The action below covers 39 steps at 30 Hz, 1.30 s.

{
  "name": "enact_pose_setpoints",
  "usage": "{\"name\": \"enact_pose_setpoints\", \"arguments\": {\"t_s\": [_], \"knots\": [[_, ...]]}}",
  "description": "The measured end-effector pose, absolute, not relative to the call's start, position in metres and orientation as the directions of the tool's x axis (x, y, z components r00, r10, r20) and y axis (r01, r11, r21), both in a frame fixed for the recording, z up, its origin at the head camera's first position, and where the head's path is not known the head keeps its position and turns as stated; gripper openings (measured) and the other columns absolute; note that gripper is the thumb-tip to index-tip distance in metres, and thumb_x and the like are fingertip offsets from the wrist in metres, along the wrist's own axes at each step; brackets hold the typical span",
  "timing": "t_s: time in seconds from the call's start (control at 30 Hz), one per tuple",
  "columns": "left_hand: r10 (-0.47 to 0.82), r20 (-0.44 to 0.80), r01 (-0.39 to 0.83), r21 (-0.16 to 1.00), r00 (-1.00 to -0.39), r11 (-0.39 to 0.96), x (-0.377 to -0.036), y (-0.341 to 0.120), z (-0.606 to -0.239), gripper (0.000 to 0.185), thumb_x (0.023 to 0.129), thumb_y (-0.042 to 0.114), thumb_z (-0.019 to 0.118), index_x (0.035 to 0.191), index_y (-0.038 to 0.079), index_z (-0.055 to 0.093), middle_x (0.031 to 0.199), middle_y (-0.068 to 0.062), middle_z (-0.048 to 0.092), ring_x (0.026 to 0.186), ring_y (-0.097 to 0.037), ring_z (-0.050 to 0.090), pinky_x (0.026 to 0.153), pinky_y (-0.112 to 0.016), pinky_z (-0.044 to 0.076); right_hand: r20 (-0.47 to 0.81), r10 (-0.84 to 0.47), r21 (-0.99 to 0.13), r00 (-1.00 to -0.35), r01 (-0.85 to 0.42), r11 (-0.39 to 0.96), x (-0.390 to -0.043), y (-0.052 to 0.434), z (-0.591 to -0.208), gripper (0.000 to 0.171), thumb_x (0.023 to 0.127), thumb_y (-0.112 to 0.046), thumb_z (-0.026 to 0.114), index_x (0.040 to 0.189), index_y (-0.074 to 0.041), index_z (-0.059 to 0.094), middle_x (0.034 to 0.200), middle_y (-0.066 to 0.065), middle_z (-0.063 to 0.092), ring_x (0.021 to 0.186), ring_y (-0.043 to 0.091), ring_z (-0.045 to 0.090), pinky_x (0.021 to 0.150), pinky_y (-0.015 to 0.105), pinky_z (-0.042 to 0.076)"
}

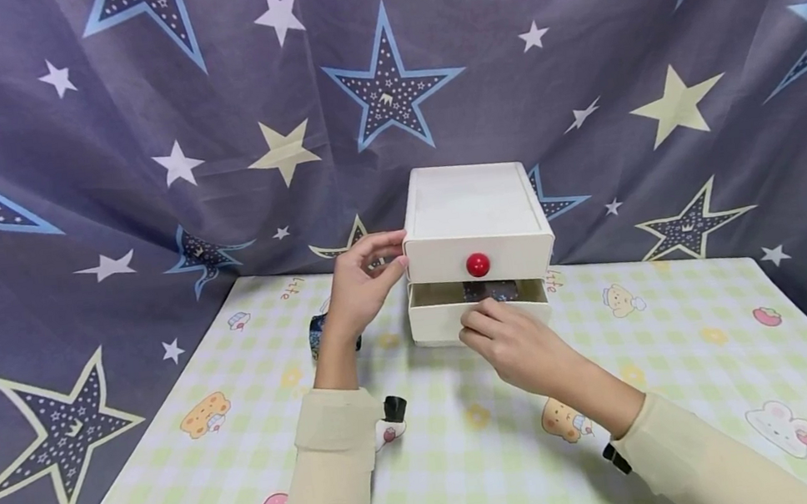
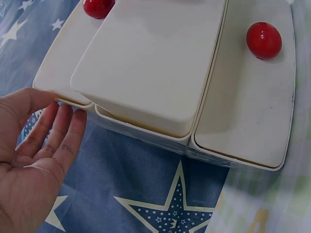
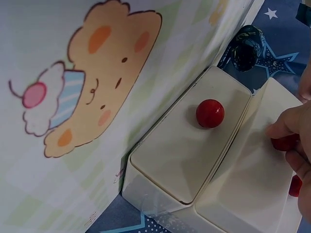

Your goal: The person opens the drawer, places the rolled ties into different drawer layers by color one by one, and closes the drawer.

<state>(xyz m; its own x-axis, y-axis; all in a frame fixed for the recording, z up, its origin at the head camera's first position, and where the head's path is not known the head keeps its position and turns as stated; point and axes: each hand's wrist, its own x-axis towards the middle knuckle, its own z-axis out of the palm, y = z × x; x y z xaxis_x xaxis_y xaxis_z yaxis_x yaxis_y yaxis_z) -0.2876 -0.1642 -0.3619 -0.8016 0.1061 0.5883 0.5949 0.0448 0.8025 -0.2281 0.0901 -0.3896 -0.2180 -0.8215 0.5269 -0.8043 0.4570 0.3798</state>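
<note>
A white drawer unit [image 1: 475, 201] stands on the table, with red ball knobs on its drawers. Its middle drawer [image 2: 150, 63] is pulled partway out, while the top drawer [image 1: 442, 260] and bottom drawer [image 3: 189, 145] sit in place. My right hand [image 1: 508, 340] pinches the middle drawer's red knob [image 3: 284, 143] between thumb and fingers. At the unit's upper left side my left hand [image 1: 369, 281] rests thumb and fingertips against the edge, its fingers mostly straight in the left wrist view. A dark speckled patch [image 1: 491, 290] shows inside the pulled-out drawer.
A dark blue patterned round object [image 1: 317, 334] is on the table left of the unit, partly hidden by my left wrist. A green-and-white checked cloth [image 1: 430, 467] with cartoon prints covers the table. Behind the unit hangs a star-patterned curtain [image 1: 506, 105].
</note>
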Motion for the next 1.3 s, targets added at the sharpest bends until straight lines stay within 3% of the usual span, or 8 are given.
{"name": "enact_pose_setpoints", "arguments": {"t_s": [0.33,0.63,1.3], "knots": [[0.111,0.578,0.585,0.809,-0.809,0.05,-0.27,-0.16,-0.345,0.033,0.092,-0.009,0.068,0.125,-0.01,0.066,0.121,-0.024,0.066,0.105,-0.028,0.065,0.083,-0.025,0.054,0.519,-0.821,0.379,-0.239,-0.796,0.471,-0.232,0.09,-0.39,0.015,0.09,0.004,0.067,0.102,-0.002,0.074,0.107,0.009,0.065,0.1,0.026,0.057,0.087,0.034,0.05],[0.111,0.573,0.581,0.812,-0.812,0.055,-0.266,-0.16,-0.343,0.033,0.093,-0.008,0.068,0.126,-0.01,0.066,0.12,-0.024,0.066,0.106,-0.027,0.065,0.084,-0.026,0.054,0.532,-0.814,0.363,-0.234,-0.805,0.469,-0.236,0.089,-0.39,0.012,0.088,0.005,0.067,0.095,-0.004,0.071,0.104,0.007,0.064,0.099,0.026,0.057,0.088,0.034,0.049],[0.112,0.579,0.586,0.809,-0.807,0.042,-0.271,-0.161,-0.347,0.033,0.092,-0.01,0.068,0.125,-0.01,0.066,0.121,-0.024,0.066,0.106,-0.03,0.065,0.082,-0.025,0.054,0.515,-0.817,0.367,-0.258,-0.795,0.482,-0.245,0.09,-0.39,0.022,0.081,0.009,0.073,0.101,-0.002,0.075,0.107,0.009,0.066,0.1,0.027,0.057,0.089,0.035,0.05]]}}
